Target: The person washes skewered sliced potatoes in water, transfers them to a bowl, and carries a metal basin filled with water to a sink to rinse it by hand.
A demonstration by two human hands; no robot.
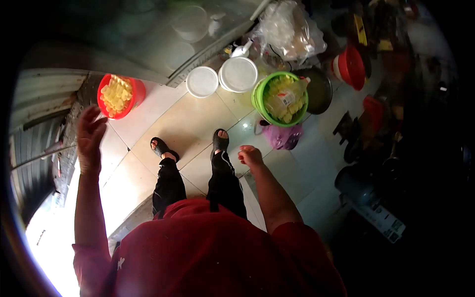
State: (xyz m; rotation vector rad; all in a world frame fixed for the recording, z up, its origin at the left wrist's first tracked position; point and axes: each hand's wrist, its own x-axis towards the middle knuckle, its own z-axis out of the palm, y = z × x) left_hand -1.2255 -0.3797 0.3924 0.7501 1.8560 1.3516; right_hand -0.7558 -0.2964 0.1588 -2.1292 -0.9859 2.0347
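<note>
My left hand [90, 141] is raised at the left, fingers spread and bent, holding nothing. Just beyond it stands a red bucket [141, 94] filled with pale yellow chunks [116, 96]; the hand appears apart from it. My right hand [250, 155] is curled into a loose fist in front of my body, with nothing visible in it. Nearest to that hand are a purple plastic bag [283, 136] and a green bucket [257, 105]. The green bucket holds yellow-green pieces [277, 111], with a clear plastic bottle [292, 94] lying on top.
Two white-lidded tubs [202, 82] [238, 74] stand by a glass-fronted cabinet [163, 49]. Behind the green bucket are a clear plastic bag [289, 32] and a dark round basin [319, 91]. A red container [352, 68] lies farther right. Tiled floor [193, 119] stretches around my feet; the right side is dark.
</note>
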